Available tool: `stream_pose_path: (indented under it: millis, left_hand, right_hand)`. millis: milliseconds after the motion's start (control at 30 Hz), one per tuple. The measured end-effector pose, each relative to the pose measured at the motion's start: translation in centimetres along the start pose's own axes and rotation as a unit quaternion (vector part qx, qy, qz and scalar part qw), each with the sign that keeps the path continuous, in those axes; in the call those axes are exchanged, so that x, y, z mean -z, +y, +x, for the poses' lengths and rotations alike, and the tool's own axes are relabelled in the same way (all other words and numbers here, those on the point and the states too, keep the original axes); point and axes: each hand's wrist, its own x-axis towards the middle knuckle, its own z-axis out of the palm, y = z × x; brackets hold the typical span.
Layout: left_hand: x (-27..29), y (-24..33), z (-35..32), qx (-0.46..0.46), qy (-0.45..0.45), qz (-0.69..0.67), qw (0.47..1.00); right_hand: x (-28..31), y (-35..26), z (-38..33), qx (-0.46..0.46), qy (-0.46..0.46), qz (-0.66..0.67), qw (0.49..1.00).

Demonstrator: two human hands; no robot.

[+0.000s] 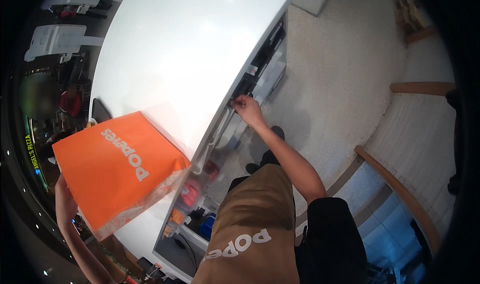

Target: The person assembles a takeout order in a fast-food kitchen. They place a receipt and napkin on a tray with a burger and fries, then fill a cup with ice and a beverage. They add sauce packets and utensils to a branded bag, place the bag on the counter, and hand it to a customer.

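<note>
Orange paper bag (117, 166) on white counter (180, 59), right hand (246, 109) grip closed at under-counter shelf (260, 74), left hand hidden

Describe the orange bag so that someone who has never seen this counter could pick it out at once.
Start at the long white counter that runs up the middle of the view. At its near left end, the left hand holds up a large flat paper bag over the countertop's edge. It is the only bright orange thing on the counter, with white lettering on its face and a paler patterned strip along its lower edge.

Left hand hidden behind orange bag (117, 166); right hand (246, 109) fingertips hidden under counter (185, 49) edge.
</note>
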Motion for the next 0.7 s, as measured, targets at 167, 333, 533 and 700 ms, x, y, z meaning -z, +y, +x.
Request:
stream_pose_path:
  millis: [167, 333, 533, 700]
  left_hand:
    - [-1.5, 7.6, -12.8, -0.273, -0.004, -0.399, 0.875]
    - [-28.2, 10.4, -6.8, -0.027, -0.344, -0.344, 0.873]
    - [-45.9, 11.3, 10.1, 0.07, 0.053, -0.325, 0.942]
    - [-46.9, 11.1, 16.7, 0.005, 0.181, -0.111, 0.977]
  right_hand:
    - [-5.0, -1.1, 6.4, -0.054, 0.105, 0.057, 0.991]
    - [-7.9, -1.5, 8.4, -0.106, 0.141, 0.114, 0.978]
    - [-7.1, -0.4, 7.2, -0.067, 0.128, 0.364, 0.92]
    - [-5.9, 0.0, 6.5, -0.032, 0.108, 0.351, 0.93]
